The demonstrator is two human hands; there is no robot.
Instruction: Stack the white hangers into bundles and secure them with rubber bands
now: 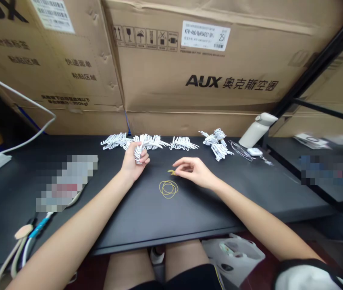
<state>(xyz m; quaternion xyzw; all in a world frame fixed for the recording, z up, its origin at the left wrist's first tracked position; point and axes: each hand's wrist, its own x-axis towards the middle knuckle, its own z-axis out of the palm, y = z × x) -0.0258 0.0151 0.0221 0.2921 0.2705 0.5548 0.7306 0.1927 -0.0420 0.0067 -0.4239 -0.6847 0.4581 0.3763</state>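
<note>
Fingers of your left hand clamp a bundle of white clips; your right hand pinches a yellow rubber band (more bands lie just beside).

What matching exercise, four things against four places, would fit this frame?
Things:
1. bundle of small white plastic hooks
2. loose yellow rubber bands
3. white plastic bottle
4. white plastic bag

Places:
A. under the black table's front edge
B. held in the left hand
C. leaning at the table's far right
D. flat, just nearer than the right hand

Pairs: 1-B, 2-D, 3-C, 4-A
</note>
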